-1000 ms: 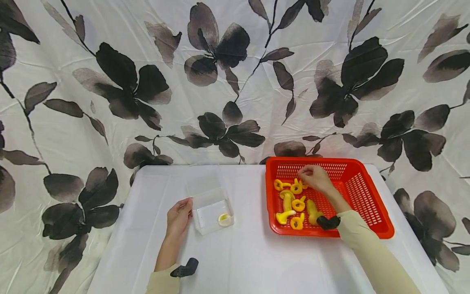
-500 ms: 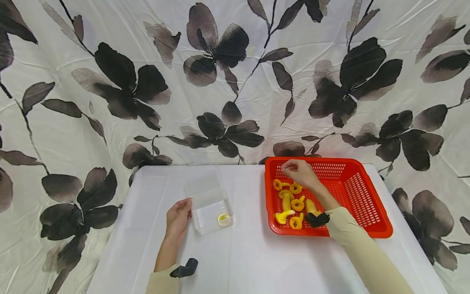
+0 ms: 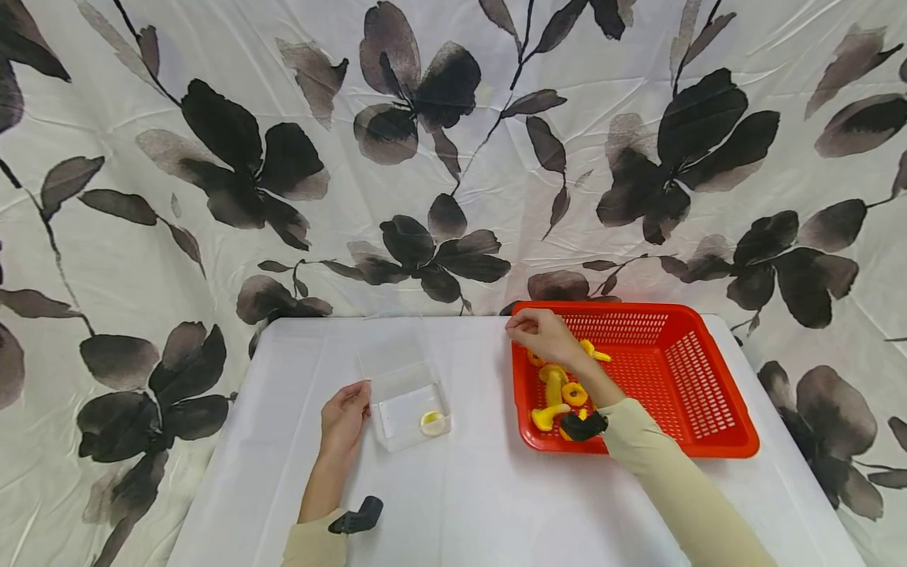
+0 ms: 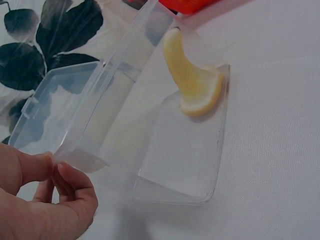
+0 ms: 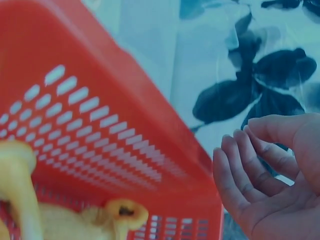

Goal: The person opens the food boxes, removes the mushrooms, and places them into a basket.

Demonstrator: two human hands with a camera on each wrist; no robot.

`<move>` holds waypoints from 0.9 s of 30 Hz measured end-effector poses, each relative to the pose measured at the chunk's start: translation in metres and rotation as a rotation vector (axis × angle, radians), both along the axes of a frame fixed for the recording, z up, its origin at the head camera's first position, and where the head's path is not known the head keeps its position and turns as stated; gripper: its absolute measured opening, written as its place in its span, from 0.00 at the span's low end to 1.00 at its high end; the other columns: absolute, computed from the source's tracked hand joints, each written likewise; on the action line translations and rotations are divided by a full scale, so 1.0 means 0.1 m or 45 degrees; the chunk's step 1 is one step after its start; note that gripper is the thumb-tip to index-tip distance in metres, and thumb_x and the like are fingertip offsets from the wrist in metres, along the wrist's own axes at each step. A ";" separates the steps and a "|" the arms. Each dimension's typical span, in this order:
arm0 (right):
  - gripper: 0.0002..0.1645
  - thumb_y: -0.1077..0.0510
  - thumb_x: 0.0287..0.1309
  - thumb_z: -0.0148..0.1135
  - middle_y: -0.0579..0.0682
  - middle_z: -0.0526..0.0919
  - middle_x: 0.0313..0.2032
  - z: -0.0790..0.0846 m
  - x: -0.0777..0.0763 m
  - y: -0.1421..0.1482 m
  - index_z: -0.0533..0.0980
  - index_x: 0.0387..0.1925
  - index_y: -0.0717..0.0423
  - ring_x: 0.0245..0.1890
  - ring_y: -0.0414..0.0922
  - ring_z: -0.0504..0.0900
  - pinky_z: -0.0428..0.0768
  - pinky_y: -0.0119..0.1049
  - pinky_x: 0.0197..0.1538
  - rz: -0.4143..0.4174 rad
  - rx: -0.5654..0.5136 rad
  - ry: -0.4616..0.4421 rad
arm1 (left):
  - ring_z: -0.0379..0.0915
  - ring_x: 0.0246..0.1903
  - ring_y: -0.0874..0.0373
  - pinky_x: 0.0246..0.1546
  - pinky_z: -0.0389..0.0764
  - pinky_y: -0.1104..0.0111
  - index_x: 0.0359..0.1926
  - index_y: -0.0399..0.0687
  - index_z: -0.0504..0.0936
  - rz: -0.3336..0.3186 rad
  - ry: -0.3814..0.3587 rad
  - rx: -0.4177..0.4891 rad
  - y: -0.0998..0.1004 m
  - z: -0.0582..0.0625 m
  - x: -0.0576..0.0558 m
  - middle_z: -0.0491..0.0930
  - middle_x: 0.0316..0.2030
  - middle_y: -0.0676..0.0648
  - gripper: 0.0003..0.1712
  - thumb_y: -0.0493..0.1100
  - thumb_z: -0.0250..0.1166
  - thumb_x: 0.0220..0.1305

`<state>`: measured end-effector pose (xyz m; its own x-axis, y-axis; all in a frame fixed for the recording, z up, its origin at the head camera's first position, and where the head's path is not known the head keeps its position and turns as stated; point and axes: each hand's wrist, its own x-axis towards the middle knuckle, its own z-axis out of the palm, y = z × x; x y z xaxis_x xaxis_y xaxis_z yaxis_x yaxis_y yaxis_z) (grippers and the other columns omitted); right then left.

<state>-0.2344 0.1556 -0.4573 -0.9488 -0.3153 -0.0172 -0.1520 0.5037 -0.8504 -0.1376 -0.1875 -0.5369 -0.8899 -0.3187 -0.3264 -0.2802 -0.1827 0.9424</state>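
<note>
My left hand (image 3: pixel 343 421) pinches the near-left edge of a clear plastic box (image 3: pixel 400 413) on the white table; its lid is hinged back. Inside, toward the right corner, lies one yellow mushroom (image 4: pixel 195 80). Over the left rim of a red plastic basket (image 3: pixel 708 378) hovers my right hand (image 3: pixel 544 335). Its fingers (image 5: pixel 255 175) are loosely curled, with nothing seen between them. Below it in the basket are several yellow mushrooms (image 3: pixel 553 382), partly hidden by the hand and forearm. One more mushroom (image 3: pixel 595 352) lies just right of the hand.
The white tabletop (image 3: pixel 482 488) extends between box and basket. Behind the table's back edge hangs a floral cloth (image 3: pixel 453 157). Black wrist mounts (image 3: pixel 357 516) are worn on both sleeves.
My right hand has moved left across the basket to its left rim, uncovering the mushroom at the back. The left hand and the box have stayed in place.
</note>
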 end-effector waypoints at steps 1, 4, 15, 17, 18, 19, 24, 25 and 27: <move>0.11 0.62 0.67 0.64 0.58 0.85 0.39 0.00 0.00 -0.04 0.82 0.45 0.67 0.38 0.50 0.84 0.83 0.35 0.44 0.006 -0.005 0.000 | 0.71 0.35 0.63 0.33 0.74 0.79 0.62 0.24 0.71 0.000 -0.004 -0.001 0.00 0.00 0.00 0.77 0.38 0.52 0.21 0.37 0.59 0.77; 0.10 0.63 0.67 0.64 0.57 0.85 0.38 0.00 0.01 -0.15 0.82 0.45 0.67 0.37 0.49 0.83 0.83 0.35 0.44 0.034 -0.007 0.009 | 0.70 0.35 0.63 0.33 0.73 0.79 0.62 0.24 0.71 -0.003 -0.009 0.004 0.00 0.00 0.00 0.77 0.39 0.51 0.21 0.36 0.59 0.77; 0.08 0.62 0.68 0.65 0.55 0.86 0.38 -0.03 0.05 -0.51 0.83 0.44 0.64 0.39 0.48 0.83 0.84 0.38 0.47 0.149 -0.019 0.019 | 0.70 0.34 0.64 0.33 0.73 0.79 0.62 0.25 0.72 -0.006 0.001 0.015 -0.02 0.01 0.00 0.78 0.36 0.53 0.21 0.37 0.59 0.77; 0.09 0.62 0.68 0.65 0.54 0.86 0.39 -0.03 0.06 -0.57 0.83 0.44 0.64 0.40 0.48 0.83 0.83 0.38 0.49 0.180 -0.013 0.021 | 0.70 0.34 0.64 0.33 0.73 0.79 0.62 0.24 0.72 -0.005 0.002 0.014 -0.02 0.01 0.00 0.78 0.36 0.53 0.21 0.36 0.59 0.76; 0.09 0.62 0.68 0.64 0.54 0.86 0.38 -0.04 0.07 -0.60 0.83 0.44 0.64 0.40 0.48 0.83 0.83 0.38 0.50 0.197 -0.010 0.021 | 0.70 0.34 0.64 0.33 0.73 0.79 0.61 0.24 0.72 -0.001 0.005 0.010 -0.01 0.01 0.00 0.78 0.36 0.53 0.21 0.37 0.60 0.76; 0.08 0.62 0.68 0.64 0.53 0.86 0.38 -0.04 0.08 -0.64 0.83 0.44 0.63 0.41 0.48 0.82 0.83 0.37 0.50 0.212 -0.007 0.019 | 0.70 0.33 0.64 0.33 0.73 0.79 0.61 0.24 0.72 0.002 0.005 0.012 -0.01 0.01 0.00 0.78 0.36 0.53 0.21 0.36 0.60 0.76; 0.08 0.63 0.67 0.65 0.52 0.86 0.38 -0.11 0.11 -0.79 0.82 0.45 0.64 0.40 0.46 0.82 0.82 0.33 0.50 0.322 0.001 0.037 | 0.70 0.33 0.64 0.32 0.73 0.79 0.61 0.24 0.72 0.014 -0.001 0.003 0.00 0.01 0.00 0.78 0.35 0.52 0.20 0.36 0.60 0.76; 0.08 0.63 0.67 0.65 0.52 0.86 0.37 -0.13 0.12 -0.82 0.82 0.45 0.64 0.40 0.46 0.82 0.82 0.32 0.50 0.342 0.003 0.035 | 0.70 0.34 0.64 0.32 0.73 0.79 0.61 0.24 0.72 0.013 -0.003 0.003 0.00 0.00 0.00 0.78 0.36 0.52 0.21 0.37 0.60 0.76; 0.09 0.64 0.66 0.66 0.52 0.85 0.37 -0.15 0.13 -0.89 0.82 0.45 0.65 0.39 0.45 0.82 0.81 0.30 0.49 0.385 0.001 0.032 | 0.70 0.34 0.64 0.32 0.73 0.79 0.61 0.25 0.72 0.007 -0.007 0.001 0.00 0.00 -0.01 0.77 0.36 0.52 0.21 0.37 0.60 0.76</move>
